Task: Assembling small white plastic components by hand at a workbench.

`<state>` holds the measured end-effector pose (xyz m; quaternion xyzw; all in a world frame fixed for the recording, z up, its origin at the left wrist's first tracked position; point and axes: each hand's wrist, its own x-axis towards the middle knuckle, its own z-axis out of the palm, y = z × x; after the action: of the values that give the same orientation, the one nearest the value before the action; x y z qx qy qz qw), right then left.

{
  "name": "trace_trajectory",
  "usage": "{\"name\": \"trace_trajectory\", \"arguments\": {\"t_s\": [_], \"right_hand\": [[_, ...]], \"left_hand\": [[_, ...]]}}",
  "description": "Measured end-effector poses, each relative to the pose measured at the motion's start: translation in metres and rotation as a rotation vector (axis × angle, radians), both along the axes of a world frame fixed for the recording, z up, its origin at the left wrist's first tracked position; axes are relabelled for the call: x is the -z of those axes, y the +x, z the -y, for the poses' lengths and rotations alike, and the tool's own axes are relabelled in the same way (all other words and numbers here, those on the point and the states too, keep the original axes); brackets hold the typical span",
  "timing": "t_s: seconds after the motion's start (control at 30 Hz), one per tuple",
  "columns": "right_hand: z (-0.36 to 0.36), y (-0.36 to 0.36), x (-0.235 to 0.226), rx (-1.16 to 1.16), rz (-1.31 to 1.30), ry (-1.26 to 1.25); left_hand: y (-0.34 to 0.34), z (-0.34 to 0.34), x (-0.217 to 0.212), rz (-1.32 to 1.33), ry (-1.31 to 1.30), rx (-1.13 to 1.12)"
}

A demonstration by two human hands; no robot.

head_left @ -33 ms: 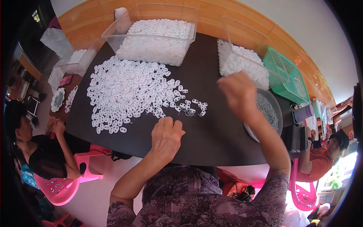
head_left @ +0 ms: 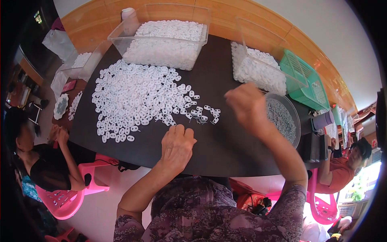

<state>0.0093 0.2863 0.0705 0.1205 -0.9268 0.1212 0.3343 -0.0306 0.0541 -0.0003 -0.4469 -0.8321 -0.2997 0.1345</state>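
Note:
My left hand (head_left: 177, 145) rests on the dark table (head_left: 209, 159), fingers curled in, just below the front edge of a heap of small white oval plastic pieces with two holes (head_left: 133, 90). Whatever those fingers hold is hidden. My right hand (head_left: 248, 108) is raised over the table, left of a round clear tray of small grey metal screws or nails (head_left: 282, 117). Motion blurs it, but its fingers look drawn together; what they may hold cannot be made out. Between the hands lies a small cluster of white pieces with metal pins (head_left: 203, 114).
A large clear bin of white pieces (head_left: 165, 46) stands behind the heap. Further right are another clear bin (head_left: 258, 66), a green basket (head_left: 308, 82), a purple cup (head_left: 322, 119) and a dark box (head_left: 314, 147). One person sits at left, another at right.
My right hand has shifted a little left and lower, uncovering more of the round tray. The left hand has stayed in place.

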Motion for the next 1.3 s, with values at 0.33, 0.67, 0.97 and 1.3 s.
{"name": "trace_trajectory", "arguments": {"t_s": [0.33, 0.67, 0.97, 1.3], "right_hand": [[0.031, 0.028, 0.059, 0.06, 0.207, -0.054], [0.031, 0.026, 0.06, 0.09, 0.139, -0.068], [0.048, 0.026, 0.067, 0.088, 0.185, -0.115], [0.054, 0.022, 0.067, 0.04, 0.195, -0.146]], "left_hand": [[-0.004, 0.013, 0.008, 0.0, 0.134, -0.035], [0.008, 0.027, 0.004, 0.664, 0.459, 0.001], [0.01, 0.03, 0.009, 0.982, 0.705, 0.077], [0.011, 0.029, 0.007, 1.078, 0.766, 0.043]]}}
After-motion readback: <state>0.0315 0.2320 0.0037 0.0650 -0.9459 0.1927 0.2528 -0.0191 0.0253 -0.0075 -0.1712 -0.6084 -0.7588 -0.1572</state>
